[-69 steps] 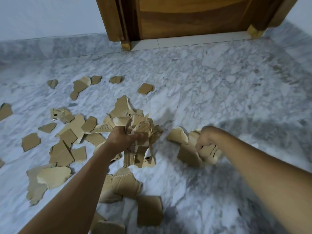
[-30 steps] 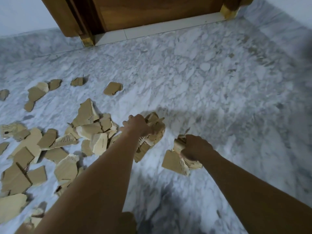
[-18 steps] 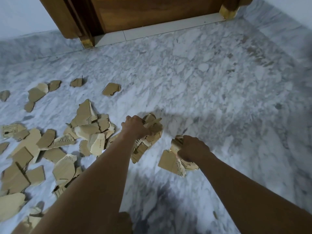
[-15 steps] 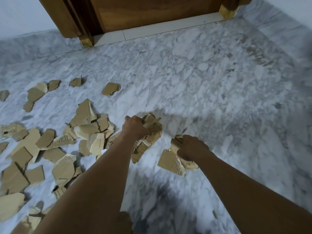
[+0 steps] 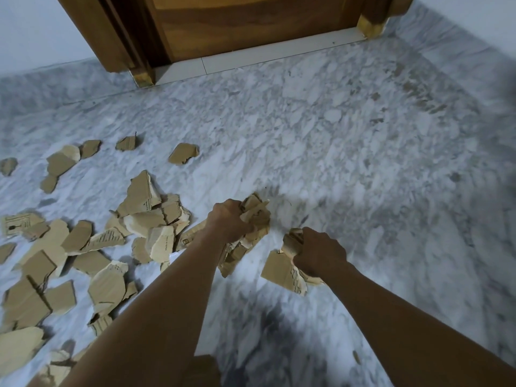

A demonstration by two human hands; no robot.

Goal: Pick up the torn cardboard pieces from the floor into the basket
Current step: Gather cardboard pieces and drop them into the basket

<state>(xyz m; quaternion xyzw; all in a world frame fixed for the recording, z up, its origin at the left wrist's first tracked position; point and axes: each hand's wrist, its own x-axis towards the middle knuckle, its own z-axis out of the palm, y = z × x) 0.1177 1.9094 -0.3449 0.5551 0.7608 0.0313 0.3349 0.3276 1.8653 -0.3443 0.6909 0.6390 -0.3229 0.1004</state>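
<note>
Both hands are held out over the marble floor [image 5: 349, 152], each gripping a bundle of torn brown cardboard. My left hand [image 5: 227, 222] is shut on a thick bunch of cardboard pieces [image 5: 255, 216] that stick out above and below the fist. My right hand [image 5: 318, 254] is shut on a smaller bunch of cardboard pieces [image 5: 282, 270], which hang below and left of it. Several loose torn pieces [image 5: 145, 213] lie scattered on the floor to the left. No basket is in view.
A wooden door [image 5: 251, 20] with its frame and a pale threshold [image 5: 251, 58] stands at the far end. A lone piece [image 5: 183, 153] lies apart toward the door. Bare marble extends to the right. My shadow falls on the floor between the arms.
Since 2.3 s ago the view has shifted right, putting the scattered pile further left. Both hands have lifted with their bundles and moved slightly closer together; in the last half second little has moved.
</note>
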